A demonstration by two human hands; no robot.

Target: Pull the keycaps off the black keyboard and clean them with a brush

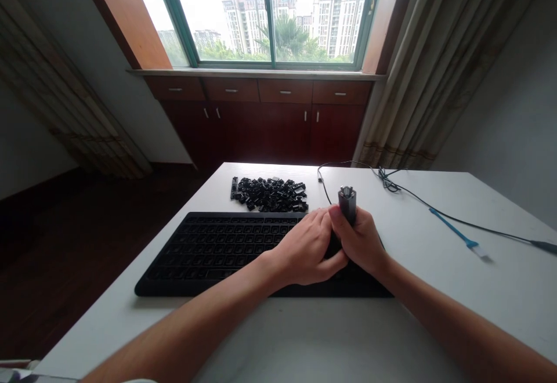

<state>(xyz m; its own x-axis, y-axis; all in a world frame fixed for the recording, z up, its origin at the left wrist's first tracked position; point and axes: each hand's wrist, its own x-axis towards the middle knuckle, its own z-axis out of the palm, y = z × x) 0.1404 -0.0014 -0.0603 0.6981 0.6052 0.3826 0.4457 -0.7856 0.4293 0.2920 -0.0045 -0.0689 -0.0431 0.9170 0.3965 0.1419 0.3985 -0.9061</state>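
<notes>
A black keyboard (209,249) lies across the table with its keycaps off, showing bare key sockets. Over its right part, my right hand (363,241) is closed round an upright grey-handled tool (347,202) with a notched, shiny top end. The tool's lower end is hidden by my hands. My left hand (307,246) is pressed up against the right one, its fingers curled inward by a dark part between the hands. What the left fingers grip is hidden. Behind the keyboard sits a heap of loose black keycaps (274,195).
A thin black cable (418,197) runs over the right side of the white table (435,325), tangled near the back edge. A blue brush (455,229) with a pale tip lies there too. Beyond the table are red-brown cabinets (261,127) under a window.
</notes>
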